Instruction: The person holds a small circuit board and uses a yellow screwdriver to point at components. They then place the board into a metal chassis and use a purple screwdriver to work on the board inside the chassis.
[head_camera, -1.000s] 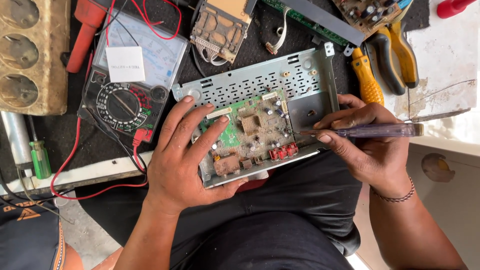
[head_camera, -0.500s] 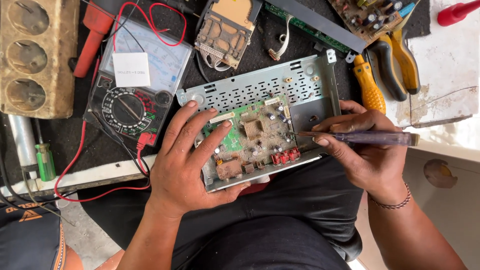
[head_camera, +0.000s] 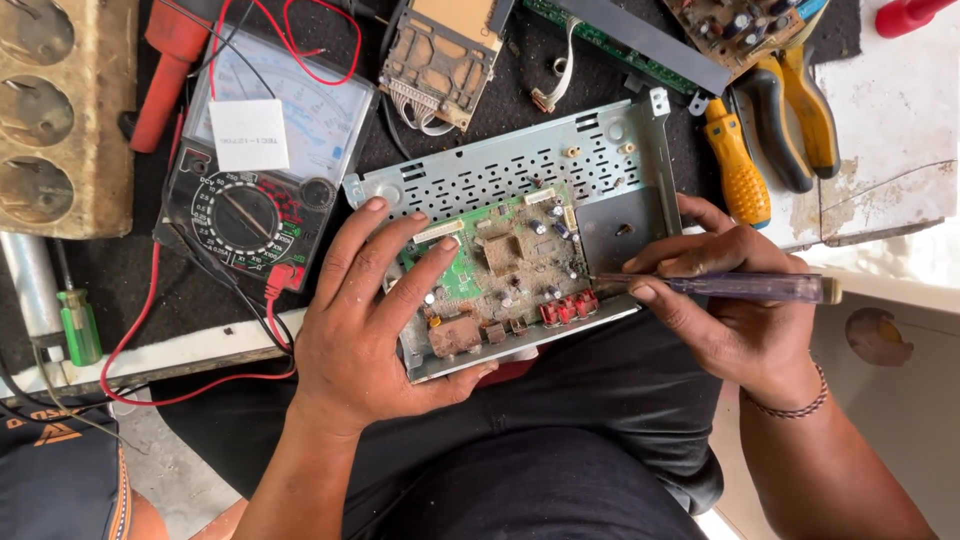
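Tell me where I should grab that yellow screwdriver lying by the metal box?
Probably by the ribbed yellow handle of the yellow screwdriver, coming from above. It lies flat on the dark mat beside the grey perforated metal chassis, with its handle fully exposed, and the orange-handled pliers close on its far side.
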